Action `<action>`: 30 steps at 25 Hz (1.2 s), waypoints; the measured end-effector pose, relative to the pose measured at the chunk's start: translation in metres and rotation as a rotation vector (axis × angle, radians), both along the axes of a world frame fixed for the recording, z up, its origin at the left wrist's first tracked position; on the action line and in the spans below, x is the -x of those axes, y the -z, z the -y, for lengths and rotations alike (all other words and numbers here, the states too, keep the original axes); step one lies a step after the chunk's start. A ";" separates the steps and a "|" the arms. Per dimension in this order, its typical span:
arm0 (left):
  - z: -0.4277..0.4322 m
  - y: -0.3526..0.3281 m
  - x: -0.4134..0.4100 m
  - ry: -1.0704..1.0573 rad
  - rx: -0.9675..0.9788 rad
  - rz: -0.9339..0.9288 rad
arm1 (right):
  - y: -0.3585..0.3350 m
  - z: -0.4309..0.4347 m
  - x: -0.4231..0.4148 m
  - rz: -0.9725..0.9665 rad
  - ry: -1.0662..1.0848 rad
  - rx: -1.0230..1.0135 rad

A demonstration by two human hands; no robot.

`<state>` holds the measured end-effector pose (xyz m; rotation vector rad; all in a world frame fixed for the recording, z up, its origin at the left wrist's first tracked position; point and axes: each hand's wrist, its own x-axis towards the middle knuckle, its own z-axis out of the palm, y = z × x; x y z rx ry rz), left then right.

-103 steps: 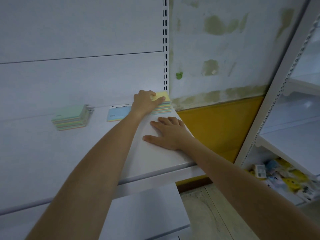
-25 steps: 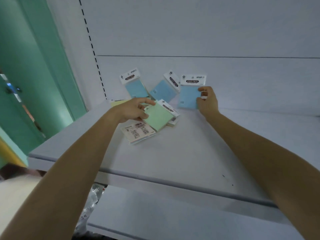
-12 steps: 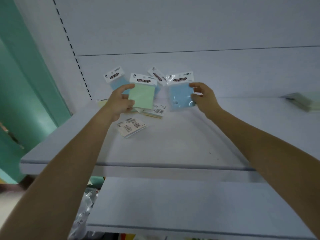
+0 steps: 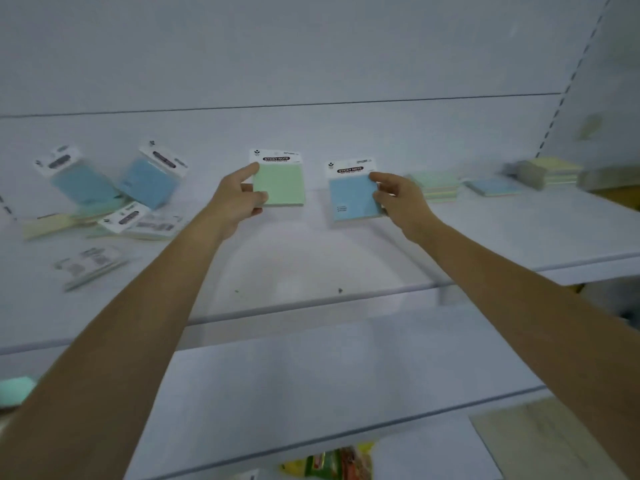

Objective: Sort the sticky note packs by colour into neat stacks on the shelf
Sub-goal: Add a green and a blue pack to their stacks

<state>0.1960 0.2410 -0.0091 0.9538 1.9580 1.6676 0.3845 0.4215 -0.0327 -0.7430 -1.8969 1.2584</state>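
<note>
My left hand (image 4: 235, 199) pinches a green sticky note pack (image 4: 282, 183) by its left edge, held upright above the white shelf (image 4: 311, 258). My right hand (image 4: 398, 199) pinches a blue sticky note pack (image 4: 351, 195) by its right edge, also upright. An unsorted heap lies at the left: two blue packs (image 4: 83, 181) (image 4: 149, 181) lean on the back wall, with yellow and face-down packs (image 4: 90, 266) below them. At the right stand a green stack (image 4: 436, 185), a blue stack (image 4: 491, 187) and a yellow stack (image 4: 554, 171).
The shelf's front edge (image 4: 311, 304) runs across the middle, with a lower shelf (image 4: 329, 386) beneath it. A slotted upright (image 4: 568, 81) marks the right end of the bay. Colourful packages (image 4: 332, 462) lie on the floor below.
Both hands have carried their packs to the right, away from the heap. The view has swung right, so the sorted stacks now show at the right.
</note>
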 end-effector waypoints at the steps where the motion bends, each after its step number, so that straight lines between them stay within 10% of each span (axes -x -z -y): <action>1: -0.020 0.001 -0.021 0.011 -0.015 0.007 | -0.001 -0.016 -0.024 0.001 0.013 -0.004; 16: -0.193 -0.001 -0.181 0.037 -0.113 0.018 | 0.019 -0.167 -0.221 0.106 0.247 0.019; 30: -0.258 0.009 -0.167 -0.163 -0.224 0.064 | 0.000 -0.288 -0.145 0.303 0.316 -0.139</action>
